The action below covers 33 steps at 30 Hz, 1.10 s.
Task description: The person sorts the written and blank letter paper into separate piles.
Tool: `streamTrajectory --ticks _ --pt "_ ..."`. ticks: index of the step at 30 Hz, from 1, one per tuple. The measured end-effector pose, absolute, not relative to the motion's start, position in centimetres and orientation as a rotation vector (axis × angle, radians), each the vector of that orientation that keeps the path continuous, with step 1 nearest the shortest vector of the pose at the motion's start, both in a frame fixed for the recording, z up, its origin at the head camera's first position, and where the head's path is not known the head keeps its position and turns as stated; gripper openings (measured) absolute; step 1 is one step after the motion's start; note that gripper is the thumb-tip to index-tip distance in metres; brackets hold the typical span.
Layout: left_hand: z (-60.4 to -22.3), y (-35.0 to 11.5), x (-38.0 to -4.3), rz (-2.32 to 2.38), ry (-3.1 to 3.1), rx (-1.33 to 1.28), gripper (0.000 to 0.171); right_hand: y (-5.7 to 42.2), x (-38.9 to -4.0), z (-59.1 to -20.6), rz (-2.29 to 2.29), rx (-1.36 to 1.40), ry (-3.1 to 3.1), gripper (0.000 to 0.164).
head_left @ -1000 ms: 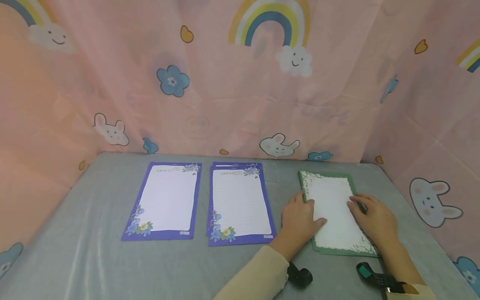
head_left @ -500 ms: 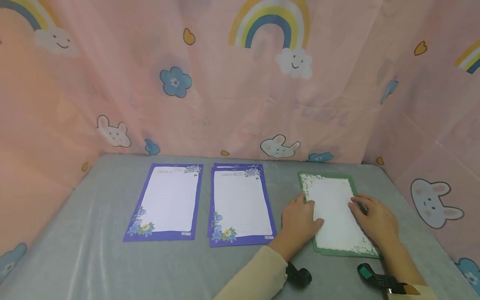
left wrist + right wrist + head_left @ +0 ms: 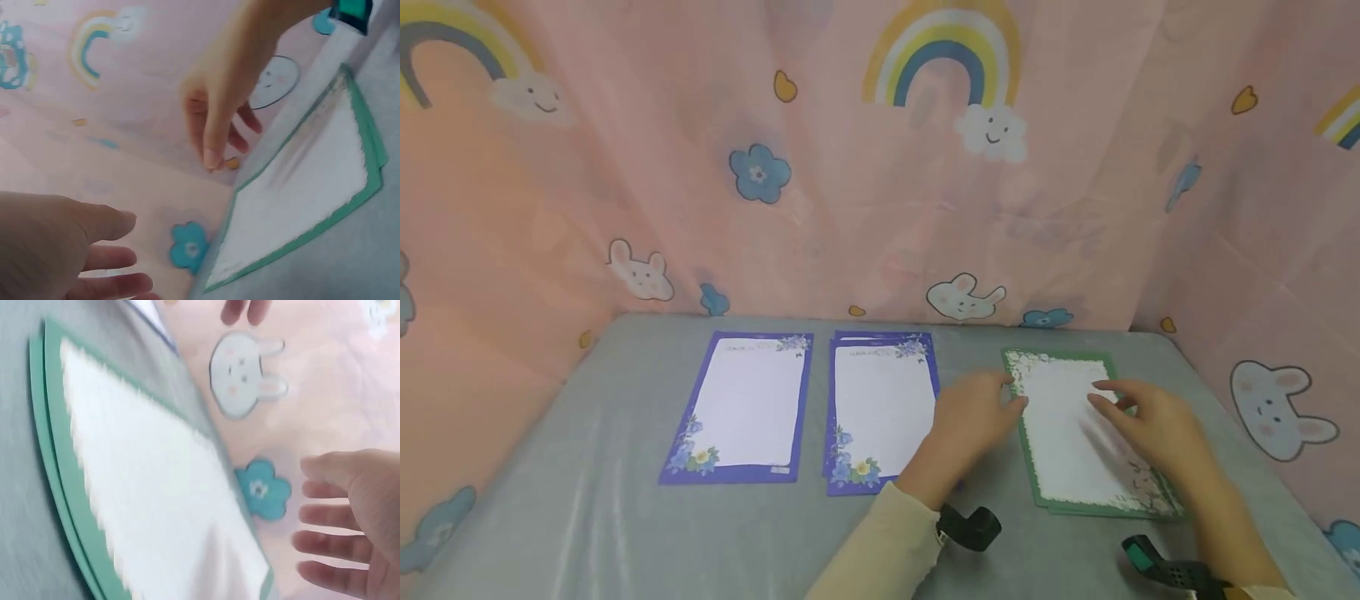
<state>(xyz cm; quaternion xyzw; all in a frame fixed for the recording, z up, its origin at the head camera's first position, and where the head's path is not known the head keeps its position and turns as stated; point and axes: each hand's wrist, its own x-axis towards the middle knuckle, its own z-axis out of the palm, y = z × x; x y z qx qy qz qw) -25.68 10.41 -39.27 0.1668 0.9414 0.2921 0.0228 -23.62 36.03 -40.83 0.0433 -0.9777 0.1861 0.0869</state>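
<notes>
Green-bordered sheets (image 3: 1060, 450) of paper lie stacked on the right of the table, the lower one peeking out along the near edge. In the head view my left hand (image 3: 976, 412) hovers by the stack's left side, its fingers relaxed and holding nothing. Above the right side is my right hand (image 3: 1157, 429), raised off the paper and casting a shadow on it. The left wrist view shows the top green sheet (image 3: 300, 194) flat, with both hands apart from it. Loosely spread fingers (image 3: 334, 545) of my right hand appear in the right wrist view.
One purple-bordered sheet (image 3: 745, 408) with blue flowers lies at the left. A small purple-bordered stack (image 3: 880, 400) sits in the middle, partly behind my left arm. Pink patterned cloth (image 3: 850, 208) encloses the back and sides of the grey table (image 3: 715, 542).
Both hands have let go of the green-bordered stack's edges and lifted. My left hand has moved left and up, over toward the middle sheets. The head view has shifted slightly.
</notes>
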Motion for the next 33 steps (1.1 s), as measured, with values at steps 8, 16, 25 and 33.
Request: streamTrajectory --ticks 8,16,25,33 --pt "-38.2 3.9 -25.6 0.993 2.951 0.435 0.036 33.7 -23.6 -40.3 0.654 0.256 -2.929 0.039" --pt "-38.8 -2.4 -26.2 1.109 2.977 0.335 0.035 28.8 -24.3 -38.0 0.713 0.465 -2.874 0.031" --pt "-37.3 -7.6 -26.4 1.065 2.992 0.237 0.042 22.6 -25.5 -35.7 0.883 0.544 -2.849 0.031" --pt "-38.0 -9.7 -27.1 1.134 2.936 0.118 0.043 19.4 -26.2 -35.1 0.976 0.522 -2.833 0.037"
